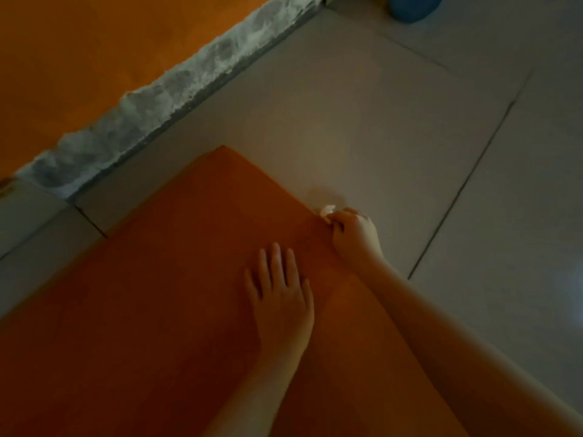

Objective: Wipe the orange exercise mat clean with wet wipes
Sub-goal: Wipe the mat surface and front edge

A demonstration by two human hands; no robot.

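The orange exercise mat (151,279) lies flat on the floor (378,121), filling the view from the centre down to 7 o'clock, with one rounded corner pointing toward 12. The left hand (280,294), at 6 o'clock, rests palm down on the mat with its fingers straight and spread. It holds nothing, and most likely it is pinning the mat so it does not slide or bunch while the other hand rubs.

The right hand (355,236), just toward 4 o'clock from the centre, is curled tight around a small bunched white wet wipe (327,211), which pokes out past the knuckles. It sits right on the mat's long edge, where mat meets floor, so the border seems to be the part being cleaned now. Bunching the wipe probably gives firmer pressure along that narrow strip.

The floor is pale grey tile with dark grout lines running toward 1 and 5 o'clock. At 10 o'clock stands an orange wall (79,42) with a rough, grey-white patchy base strip (157,102). A blue rounded object (413,7) sits at 1 o'clock, cut off by the frame. The light is dim, so I cannot tell whether the mat shows dirt or dampness.
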